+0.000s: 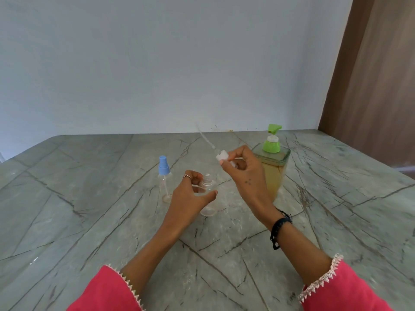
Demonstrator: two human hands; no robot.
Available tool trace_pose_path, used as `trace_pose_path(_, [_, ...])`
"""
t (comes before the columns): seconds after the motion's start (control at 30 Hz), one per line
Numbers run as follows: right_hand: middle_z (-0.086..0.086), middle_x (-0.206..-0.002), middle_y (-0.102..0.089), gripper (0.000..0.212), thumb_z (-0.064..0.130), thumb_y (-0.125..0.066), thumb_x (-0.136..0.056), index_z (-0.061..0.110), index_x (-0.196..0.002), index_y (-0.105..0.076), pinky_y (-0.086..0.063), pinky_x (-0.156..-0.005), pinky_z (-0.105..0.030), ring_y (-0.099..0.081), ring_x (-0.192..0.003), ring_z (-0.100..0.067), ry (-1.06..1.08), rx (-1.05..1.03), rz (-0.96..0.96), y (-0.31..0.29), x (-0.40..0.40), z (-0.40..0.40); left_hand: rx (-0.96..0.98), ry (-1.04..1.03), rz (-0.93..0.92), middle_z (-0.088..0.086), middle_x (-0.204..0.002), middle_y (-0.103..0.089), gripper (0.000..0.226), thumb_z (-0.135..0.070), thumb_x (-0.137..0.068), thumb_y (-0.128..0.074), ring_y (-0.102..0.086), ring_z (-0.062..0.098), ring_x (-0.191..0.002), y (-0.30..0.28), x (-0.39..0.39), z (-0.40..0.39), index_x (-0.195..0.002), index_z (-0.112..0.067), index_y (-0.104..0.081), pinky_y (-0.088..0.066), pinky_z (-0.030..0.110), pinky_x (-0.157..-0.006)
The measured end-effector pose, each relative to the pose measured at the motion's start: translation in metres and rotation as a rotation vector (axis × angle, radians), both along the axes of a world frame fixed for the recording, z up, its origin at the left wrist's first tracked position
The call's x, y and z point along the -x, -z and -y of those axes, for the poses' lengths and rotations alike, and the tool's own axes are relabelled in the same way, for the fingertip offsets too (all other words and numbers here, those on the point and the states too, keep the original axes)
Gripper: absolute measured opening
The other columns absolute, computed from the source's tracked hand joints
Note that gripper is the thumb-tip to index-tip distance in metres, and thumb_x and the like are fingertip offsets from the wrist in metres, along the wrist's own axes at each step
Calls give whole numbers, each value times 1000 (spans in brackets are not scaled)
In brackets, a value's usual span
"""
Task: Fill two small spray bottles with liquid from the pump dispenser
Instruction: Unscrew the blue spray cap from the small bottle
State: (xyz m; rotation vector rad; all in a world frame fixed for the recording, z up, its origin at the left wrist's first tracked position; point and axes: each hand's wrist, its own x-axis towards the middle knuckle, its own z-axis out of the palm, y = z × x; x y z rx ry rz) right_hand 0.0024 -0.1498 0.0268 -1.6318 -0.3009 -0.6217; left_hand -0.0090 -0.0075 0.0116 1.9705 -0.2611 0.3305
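Observation:
A small clear spray bottle point(208, 207) stands uncapped on the marble table, and my left hand point(189, 198) grips its body. My right hand point(243, 173) pinches its white spray head point(222, 157), lifted above and to the right of the bottle, with the thin dip tube point(205, 138) pointing up and away. A second clear spray bottle point(165, 178) with a blue spray cap stands just left of my left hand. The pump dispenser point(272, 171), clear with amber liquid and a green pump, stands behind my right hand.
The grey veined marble table point(89, 221) runs back to a pale wall. A brown curtain point(377, 86) hangs at the right, beside the table's right edge.

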Motion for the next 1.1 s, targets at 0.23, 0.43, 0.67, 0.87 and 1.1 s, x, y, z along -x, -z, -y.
trace_pose_path(0.23, [7,-96,-69,31,22,-73,-81,20,-106,-54,-46,-68,-6,-63,-86,0,-5,14,-154,18,-14,-2,-7,-10,14,-17,-90,-48,41,-14,-78,-69,-49,-3,-80,3,-4,-1,-106,-22,-40,-40,2,-60])
trace_pose_path(0.43, [-2,-99,-68,34,15,-69,-84,17,-117,-60,-48,-69,-6,-63,-86,-4,-22,135,-213,28,-31,-4,-7,15,24,-19,-90,-46,45,-11,-77,-69,-49,-4,-80,7,-2,3,-106,-23,-37,-42,2,-62])
trace_pose_path(0.67, [-6,-98,-68,24,10,-69,-82,11,-105,-63,-54,-80,-26,-65,-90,-18,16,281,-294,34,-47,-8,7,49,36,-14,-99,-48,51,-13,-76,-72,-51,0,-87,9,0,4,-111,-24,-35,-38,7,-67])
trace_pose_path(0.87, [-7,-104,-68,26,11,-64,-83,14,-108,-62,-54,-85,-33,-64,-92,-17,18,323,-292,35,-50,-11,28,51,53,-7,-107,-49,61,-21,-74,-75,-51,7,-96,10,-3,3,-121,-25,-35,-39,9,-72])
trace_pose_path(1.1, [-9,-125,-55,48,11,-64,-85,13,-130,-50,-44,-78,-20,-59,-93,-16,26,369,-318,35,-31,2,1,25,29,-5,-112,-49,64,-26,-72,-76,-50,10,-99,11,-6,1,-124,-21,-39,-36,7,-70])
